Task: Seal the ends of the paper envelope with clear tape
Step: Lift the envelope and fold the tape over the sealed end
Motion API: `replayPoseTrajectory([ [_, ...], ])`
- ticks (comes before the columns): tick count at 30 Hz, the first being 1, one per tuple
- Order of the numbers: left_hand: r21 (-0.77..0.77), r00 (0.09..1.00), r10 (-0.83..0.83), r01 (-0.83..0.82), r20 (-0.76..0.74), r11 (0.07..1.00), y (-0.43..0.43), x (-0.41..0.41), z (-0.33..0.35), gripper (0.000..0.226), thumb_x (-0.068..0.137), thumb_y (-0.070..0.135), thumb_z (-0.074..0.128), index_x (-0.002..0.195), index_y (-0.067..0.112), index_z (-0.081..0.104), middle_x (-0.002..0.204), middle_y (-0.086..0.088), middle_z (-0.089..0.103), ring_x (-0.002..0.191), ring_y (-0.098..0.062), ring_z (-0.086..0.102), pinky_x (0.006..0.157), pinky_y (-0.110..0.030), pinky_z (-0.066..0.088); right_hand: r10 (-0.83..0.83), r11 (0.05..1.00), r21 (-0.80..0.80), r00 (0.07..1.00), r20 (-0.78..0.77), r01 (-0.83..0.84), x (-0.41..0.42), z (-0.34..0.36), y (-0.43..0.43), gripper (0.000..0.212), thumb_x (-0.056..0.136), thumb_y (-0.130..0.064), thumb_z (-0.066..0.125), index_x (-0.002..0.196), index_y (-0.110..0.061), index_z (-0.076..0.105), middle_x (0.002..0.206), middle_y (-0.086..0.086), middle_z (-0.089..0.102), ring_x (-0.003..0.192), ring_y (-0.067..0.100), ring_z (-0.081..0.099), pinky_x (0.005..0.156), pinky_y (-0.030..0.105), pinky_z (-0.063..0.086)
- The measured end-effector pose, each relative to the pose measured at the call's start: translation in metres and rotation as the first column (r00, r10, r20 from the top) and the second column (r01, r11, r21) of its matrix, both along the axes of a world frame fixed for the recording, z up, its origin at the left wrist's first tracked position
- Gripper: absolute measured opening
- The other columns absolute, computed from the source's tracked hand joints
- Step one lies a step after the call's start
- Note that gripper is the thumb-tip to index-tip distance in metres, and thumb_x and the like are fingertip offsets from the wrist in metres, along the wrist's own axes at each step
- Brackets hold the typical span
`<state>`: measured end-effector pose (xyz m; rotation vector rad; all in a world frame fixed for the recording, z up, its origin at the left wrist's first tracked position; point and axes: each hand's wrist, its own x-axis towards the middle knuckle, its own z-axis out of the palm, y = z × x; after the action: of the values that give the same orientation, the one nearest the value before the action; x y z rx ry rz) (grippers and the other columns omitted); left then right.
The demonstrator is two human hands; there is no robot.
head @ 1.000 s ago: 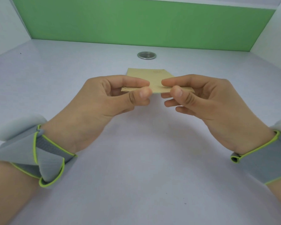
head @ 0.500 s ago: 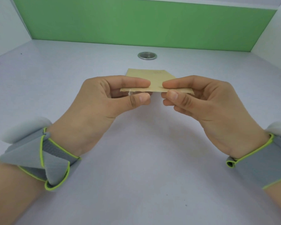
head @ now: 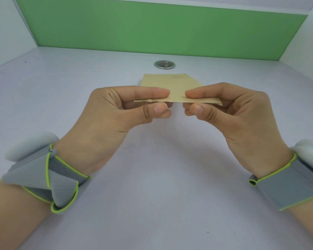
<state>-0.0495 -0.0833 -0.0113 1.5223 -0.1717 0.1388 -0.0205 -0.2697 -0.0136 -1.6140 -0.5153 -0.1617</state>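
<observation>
Head view: left hand [head: 116, 112] and right hand [head: 238, 114] pinch the envelope [head: 172, 83], fingers [head: 148, 92] curled.

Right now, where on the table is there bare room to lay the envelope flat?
Bare table lies nearest the person, this side of the hands; also left of the left hand and right of the right hand. Crowded: the centre, where both hands pinch the envelope, and behind it by the metal ring.
</observation>
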Motion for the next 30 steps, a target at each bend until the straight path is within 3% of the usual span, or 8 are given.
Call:
replayPoseTrajectory([
  [5,0.019,0.999,0.020,-0.021,0.034,1.000,0.001,0.001,-0.001,0.029,0.056,0.022,0.070,0.084,0.018,0.075,0.078,0.001,0.077,0.072,-0.012,0.073,0.071,-0.020,0.053,0.027,0.999,0.023,1.000,-0.003,-0.027,0.000,0.000,0.000,0.026,0.062,-0.015,0.073,0.088,-0.011,0.071,0.084,0.004,0.076,0.076,0.017,0.072,0.075,0.021,0.055],
  [15,0.075,0.991,0.047,-0.057,0.127,0.996,-0.002,0.001,-0.001,0.024,0.063,0.019,0.065,0.086,0.017,0.073,0.075,0.004,0.077,0.067,-0.014,0.073,0.068,-0.023,0.053,0.010,0.999,0.035,0.999,0.038,-0.011,0.000,0.000,-0.001,0.023,0.064,-0.018,0.072,0.086,-0.011,0.071,0.072,-0.006,0.075,0.069,0.012,0.071,0.070,0.018,0.053],
  [25,0.110,0.989,0.014,-0.030,0.144,0.994,0.001,0.002,-0.004,0.023,0.074,0.018,0.059,0.092,0.020,0.072,0.083,0.007,0.077,0.075,-0.013,0.073,0.073,-0.021,0.055,0.029,0.999,0.025,0.999,0.019,-0.029,0.002,-0.001,-0.004,0.029,0.064,-0.017,0.073,0.092,-0.010,0.070,0.078,0.003,0.075,0.072,0.015,0.071,0.072,0.020,0.054],
  [28,0.113,0.993,0.002,-0.015,0.114,0.994,0.001,0.002,-0.004,0.026,0.074,0.019,0.057,0.095,0.020,0.072,0.085,0.006,0.077,0.076,-0.013,0.073,0.072,-0.020,0.055,-0.051,0.995,-0.087,0.997,0.062,0.056,0.005,-0.003,-0.007,0.036,0.067,-0.033,0.079,0.099,-0.020,0.070,0.066,0.001,0.067,0.060,0.012,0.062,0.063,0.022,0.051],
  [30,0.144,0.995,-0.013,-0.001,0.096,0.990,0.001,0.002,-0.005,0.025,0.075,0.019,0.056,0.096,0.021,0.070,0.089,0.005,0.077,0.078,-0.013,0.073,0.076,-0.022,0.056,-0.172,0.950,-0.227,0.967,0.189,0.214,0.008,-0.004,-0.011,0.037,0.070,-0.051,0.070,0.101,-0.032,0.069,0.064,-0.005,0.052,0.056,0.007,0.048,0.055,0.018,0.040],
])
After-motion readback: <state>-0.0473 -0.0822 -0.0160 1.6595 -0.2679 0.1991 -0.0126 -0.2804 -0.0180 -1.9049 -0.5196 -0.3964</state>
